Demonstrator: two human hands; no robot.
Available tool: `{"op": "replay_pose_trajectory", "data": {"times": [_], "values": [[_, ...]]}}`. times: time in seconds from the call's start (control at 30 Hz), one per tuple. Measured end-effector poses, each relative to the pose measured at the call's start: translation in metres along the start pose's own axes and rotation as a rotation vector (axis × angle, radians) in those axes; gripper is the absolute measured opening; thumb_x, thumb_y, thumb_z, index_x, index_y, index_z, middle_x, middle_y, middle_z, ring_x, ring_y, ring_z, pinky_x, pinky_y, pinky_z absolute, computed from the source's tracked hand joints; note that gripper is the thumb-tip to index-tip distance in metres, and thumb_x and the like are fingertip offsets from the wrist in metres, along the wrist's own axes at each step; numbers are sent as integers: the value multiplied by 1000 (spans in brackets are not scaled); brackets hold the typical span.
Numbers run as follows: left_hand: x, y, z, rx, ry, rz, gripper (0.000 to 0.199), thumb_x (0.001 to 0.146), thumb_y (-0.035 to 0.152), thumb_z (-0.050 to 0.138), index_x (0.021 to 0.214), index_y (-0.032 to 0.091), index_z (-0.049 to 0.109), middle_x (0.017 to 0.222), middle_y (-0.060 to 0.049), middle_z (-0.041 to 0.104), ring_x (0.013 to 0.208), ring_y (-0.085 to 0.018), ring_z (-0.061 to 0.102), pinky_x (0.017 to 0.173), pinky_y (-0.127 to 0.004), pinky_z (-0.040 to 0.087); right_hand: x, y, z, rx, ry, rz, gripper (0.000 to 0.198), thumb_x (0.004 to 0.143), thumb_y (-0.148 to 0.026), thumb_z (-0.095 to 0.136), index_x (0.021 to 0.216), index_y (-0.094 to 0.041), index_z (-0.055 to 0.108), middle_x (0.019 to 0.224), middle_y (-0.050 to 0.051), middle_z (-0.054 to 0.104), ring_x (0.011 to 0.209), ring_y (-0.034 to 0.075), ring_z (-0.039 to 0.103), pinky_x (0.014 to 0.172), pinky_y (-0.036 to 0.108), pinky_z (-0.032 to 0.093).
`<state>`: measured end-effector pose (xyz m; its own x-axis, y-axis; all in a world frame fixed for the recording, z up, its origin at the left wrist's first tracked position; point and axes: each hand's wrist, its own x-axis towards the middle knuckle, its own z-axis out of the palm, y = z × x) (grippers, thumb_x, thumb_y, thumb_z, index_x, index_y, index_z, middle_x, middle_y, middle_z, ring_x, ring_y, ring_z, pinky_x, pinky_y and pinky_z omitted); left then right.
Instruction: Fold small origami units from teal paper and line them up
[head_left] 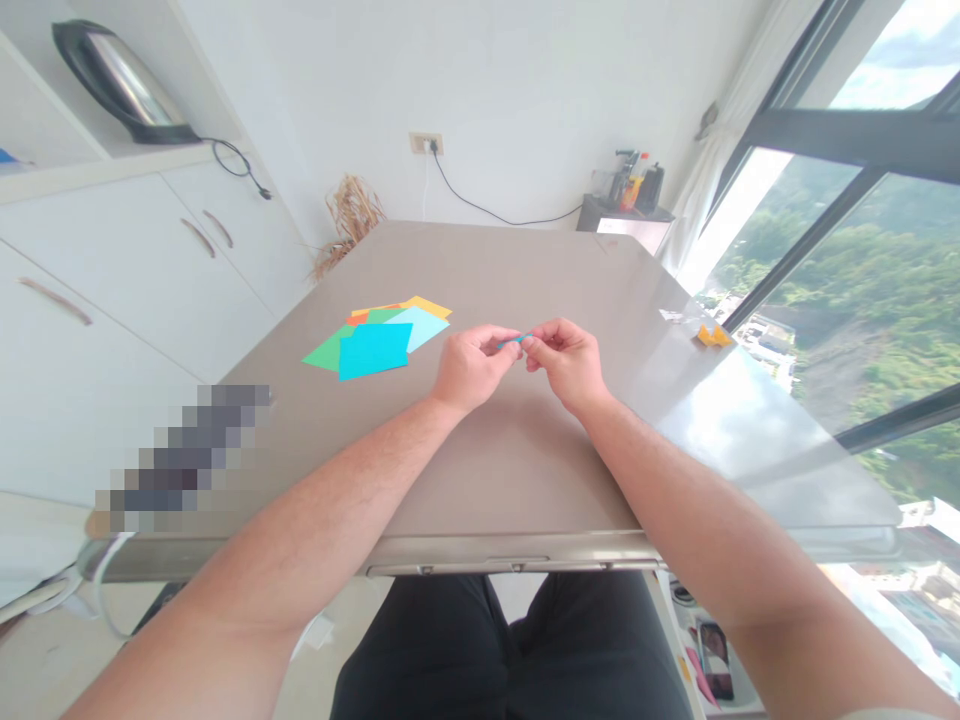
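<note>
Both of my hands meet over the middle of the table (517, 480). My left hand (474, 368) pinches one end of a small piece of blue paper (516, 340), and my right hand (566, 362) pinches the other end. Only a thin blue strip shows between the fingertips, so its folded shape is mostly hidden. To the left of my hands lies a fanned pile of coloured paper sheets, with a bright blue sheet (375, 350) on top. Green (324, 350), pale blue (421, 328) and yellow-orange (429, 306) sheets stick out from under it.
Small orange folded paper pieces (712, 337) rest near the table's right edge, by the window. A blurred-out dark object (187, 460) lies at the left edge. Against the back wall stands a small cabinet (626, 220) with bottles. A kettle (124, 85) sits on the left shelf.
</note>
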<state>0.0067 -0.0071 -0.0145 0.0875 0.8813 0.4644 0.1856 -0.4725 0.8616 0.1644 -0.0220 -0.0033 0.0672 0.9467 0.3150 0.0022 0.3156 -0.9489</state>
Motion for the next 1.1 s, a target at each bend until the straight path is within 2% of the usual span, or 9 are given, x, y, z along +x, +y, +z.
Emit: {"op": "replay_pose_trajectory", "data": {"times": [0.17,0.27,0.43,0.63,0.77,0.9,1.1], "values": [[2,3,-1,-82,-79,-79,27,80,46,77,78,19,74,72,-4,76,67,-18,72,66,-31,59,-1,0,-1,-32,-10,21,22,74,-41,77,77,-22,66,59,-3,63,56,13,60,59,30,50],[1,7,-2,-111,-121,-104,32,79,51,78,76,19,73,69,-4,75,65,-18,71,64,-31,59,-2,0,-2,-75,-18,32,21,75,-40,75,78,-21,68,61,-1,64,58,14,60,59,30,50],[1,9,-3,-154,-150,-164,32,79,49,78,74,18,71,74,-6,76,66,-20,73,66,-35,61,-2,0,-5,-34,-30,71,21,73,-38,78,72,-21,67,61,-1,65,58,14,60,60,31,50],[2,7,-2,-127,-135,-150,27,80,43,77,71,18,68,68,-4,73,60,-19,71,60,-33,60,-1,-3,-4,29,-36,89,21,70,-34,81,67,-20,65,60,-1,65,56,12,58,60,30,50],[2,6,0,-189,-138,-181,23,80,39,77,82,18,72,74,-5,75,65,-19,73,63,-34,62,0,-2,-3,85,-14,141,22,71,-36,80,71,-19,66,59,-1,65,55,13,60,60,30,52],[2,6,-1,-272,-145,-144,33,75,31,80,105,19,72,86,-5,78,78,-20,75,70,-35,63,1,-2,-5,153,-1,146,28,72,-37,80,92,-22,68,63,-3,69,56,14,63,60,31,54],[5,5,-3,-327,-63,-190,23,74,31,79,91,17,73,86,-6,76,76,-19,73,67,-32,61,0,0,-4,16,-57,88,28,74,-44,77,88,-21,70,69,0,70,65,16,67,64,32,56]]}}
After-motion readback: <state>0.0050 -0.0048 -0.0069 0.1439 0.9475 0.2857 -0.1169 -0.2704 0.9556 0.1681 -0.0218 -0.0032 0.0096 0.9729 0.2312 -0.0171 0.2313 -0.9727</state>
